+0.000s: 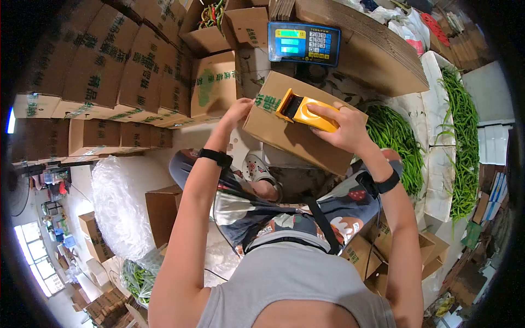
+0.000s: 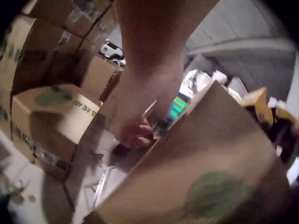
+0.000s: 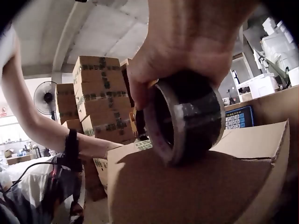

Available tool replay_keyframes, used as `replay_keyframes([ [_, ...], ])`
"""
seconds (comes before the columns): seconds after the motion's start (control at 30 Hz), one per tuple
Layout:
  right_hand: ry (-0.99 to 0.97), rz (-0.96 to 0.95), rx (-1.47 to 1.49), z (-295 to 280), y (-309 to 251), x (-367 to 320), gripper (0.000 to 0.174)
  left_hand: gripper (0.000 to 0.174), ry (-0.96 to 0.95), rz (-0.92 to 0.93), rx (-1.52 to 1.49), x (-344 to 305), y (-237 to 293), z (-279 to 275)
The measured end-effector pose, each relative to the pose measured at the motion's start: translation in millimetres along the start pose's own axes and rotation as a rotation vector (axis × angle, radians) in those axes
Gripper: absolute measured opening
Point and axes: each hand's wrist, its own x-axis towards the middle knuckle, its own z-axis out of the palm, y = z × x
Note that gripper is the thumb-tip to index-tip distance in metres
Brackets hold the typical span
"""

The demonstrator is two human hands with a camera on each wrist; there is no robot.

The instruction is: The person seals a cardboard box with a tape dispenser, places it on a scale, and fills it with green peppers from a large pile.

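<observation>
A closed cardboard box (image 1: 306, 142) lies tilted before the person, green print at its upper left end. The right hand (image 1: 347, 128) grips a yellow tape dispenser (image 1: 316, 116) resting on the box top. In the right wrist view, the right hand (image 3: 187, 46) is above a wide tape roll (image 3: 187, 121), close over the box (image 3: 163, 186). At the box's left end is the left hand (image 1: 239, 112), its fingertips against the edge. The left wrist view has the left hand (image 2: 135, 133), fingers slightly bent, beside the box (image 2: 173, 172); exact contact is unclear there.
Stacked cartons (image 1: 104, 65) fill the left side. A lit scale (image 1: 303, 45) stands beyond the box, next to flattened cardboard (image 1: 366, 49). Green peppers (image 1: 396, 142) lie at the right, with more in a white foam box (image 1: 435, 147). Clear plastic wrap (image 1: 120, 202) lies lower left.
</observation>
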Motion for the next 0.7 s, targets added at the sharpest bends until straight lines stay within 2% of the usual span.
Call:
replay_keyframes([
  [0.03,0.004,0.006,0.018,1,0,-2,0.05,0.049,-0.139,-0.119,-0.156,-2,5,-3],
  [0.07,0.005,0.006,0.022,1,0,-3,0.05,0.049,-0.137,-0.122,-0.153,0,4,-6],
  [0.13,-0.011,0.006,0.02,-1,0,-2,0.05,0.046,-0.209,-0.464,-0.379,5,3,-9],
  [0.23,0.071,-0.043,0.079,6,6,-3,0.049,0.044,-0.262,-0.511,-0.41,0,9,-4],
  [0.27,0.073,-0.042,0.081,5,6,-3,0.049,0.043,-0.229,-0.385,-0.271,-2,7,-1],
  [0.4,0.025,0.003,0.078,4,5,-3,0.049,0.037,-0.286,-0.401,-0.354,10,-5,-10],
  [0.47,0.036,0.001,0.075,4,5,-3,0.05,0.026,0.101,-0.139,-0.183,32,-21,-24],
  [0.53,0.035,0.008,0.084,5,6,-5,0.051,0.024,0.532,0.22,0.065,-3,35,-42],
  [0.57,0.032,0.006,0.086,6,6,-5,0.051,0.025,0.644,0.389,0.153,-20,58,-44],
  [0.6,0.054,0.004,0.097,7,7,-6,0.052,0.022,0.665,0.425,0.152,-51,93,-30],
  [0.7,0.07,0.009,0.116,6,6,-7,0.052,0.018,0.608,0.544,0.056,-58,104,-30],
])
